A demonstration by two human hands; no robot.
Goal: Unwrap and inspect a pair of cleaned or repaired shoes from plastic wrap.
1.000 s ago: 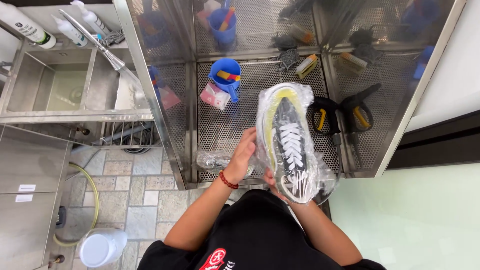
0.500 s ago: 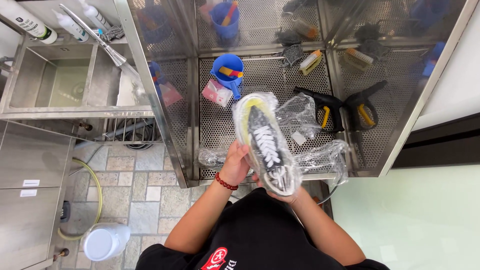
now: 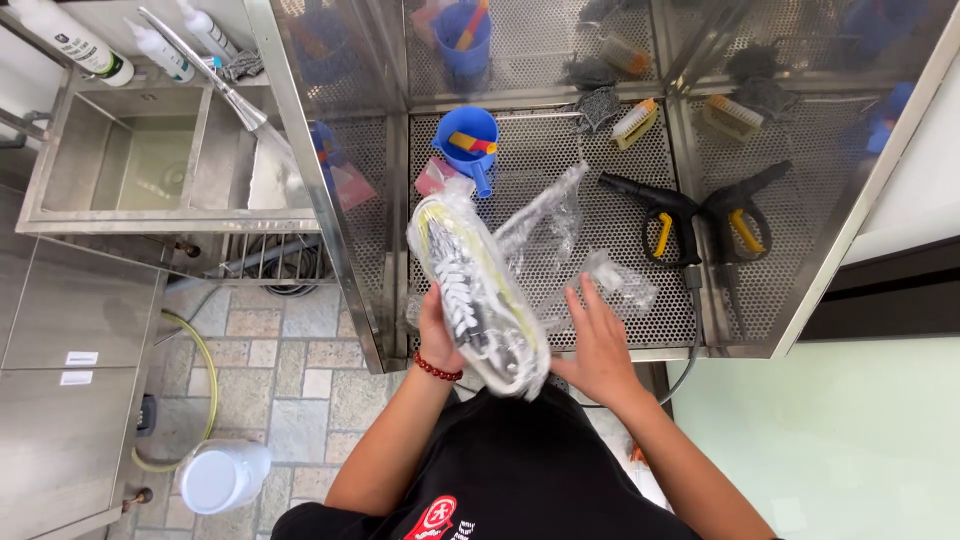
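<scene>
My left hand (image 3: pixel 440 335), with a red bead bracelet at the wrist, grips a black and white sneaker (image 3: pixel 475 290) with a yellow-edged sole. The shoe is partly wrapped in a clear plastic bag (image 3: pixel 555 225) and points away from me, tilted left. My right hand (image 3: pixel 598 340) is beside the shoe with its fingers spread, touching the loose plastic that trails right over the perforated metal table (image 3: pixel 560 160).
A blue cup (image 3: pixel 468 135) with brushes lies behind the shoe. Two black and yellow spray guns (image 3: pixel 700 215) rest at the right, scrub brushes (image 3: pixel 634 120) further back. A steel sink (image 3: pixel 140 160) with bottles stands left. A white lidded bucket (image 3: pixel 222 475) sits on the tiled floor.
The sneaker has swung from the centre right toward the left and tilted. My right hand has let go of it and opened beside the plastic, which now hangs looser.
</scene>
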